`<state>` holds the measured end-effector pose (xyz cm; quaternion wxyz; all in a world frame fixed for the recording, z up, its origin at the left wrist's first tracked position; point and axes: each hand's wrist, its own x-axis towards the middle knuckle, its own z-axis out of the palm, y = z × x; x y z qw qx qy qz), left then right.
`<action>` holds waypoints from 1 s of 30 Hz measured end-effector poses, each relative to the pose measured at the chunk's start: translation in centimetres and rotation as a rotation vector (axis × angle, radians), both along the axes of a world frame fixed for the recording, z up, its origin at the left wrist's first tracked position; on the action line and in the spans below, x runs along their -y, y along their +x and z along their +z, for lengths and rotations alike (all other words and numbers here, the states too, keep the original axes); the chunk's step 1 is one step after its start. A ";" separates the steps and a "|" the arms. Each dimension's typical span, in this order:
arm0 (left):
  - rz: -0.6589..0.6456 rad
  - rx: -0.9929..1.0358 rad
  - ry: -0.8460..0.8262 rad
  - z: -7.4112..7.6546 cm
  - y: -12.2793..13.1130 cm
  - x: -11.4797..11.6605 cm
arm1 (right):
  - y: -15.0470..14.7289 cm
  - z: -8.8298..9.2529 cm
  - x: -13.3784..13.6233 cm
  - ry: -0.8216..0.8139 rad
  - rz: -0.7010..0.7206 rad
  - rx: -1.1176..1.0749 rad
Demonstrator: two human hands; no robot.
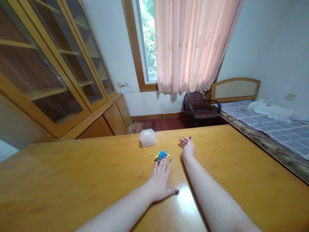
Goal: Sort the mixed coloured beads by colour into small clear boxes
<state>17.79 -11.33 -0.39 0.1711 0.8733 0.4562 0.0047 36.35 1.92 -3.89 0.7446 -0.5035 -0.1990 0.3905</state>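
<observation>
Heap of small blue and yellow pieces [162,154] spread on wooden table [72,174], directly ahead of left hand [159,184]; near edge met by its fingertips. Left hand held palm down, fingers fanned wide, thumb stretched aside. Right hand [188,149] placed right of heap, apart from it, fingers loosely extended, thumb raised; palm contents cannot be told. Clear plastic box [148,139] set beyond heap, slightly left.

Two hands [159,183] [188,150], one heap of pieces [162,154], one table [72,177], one chair [193,102], one bed [275,129]
</observation>
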 end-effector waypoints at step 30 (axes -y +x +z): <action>0.514 0.098 0.119 -1.5 0.7 -6.8 | -7.5 -0.1 4.5 0.015 0.708 0.948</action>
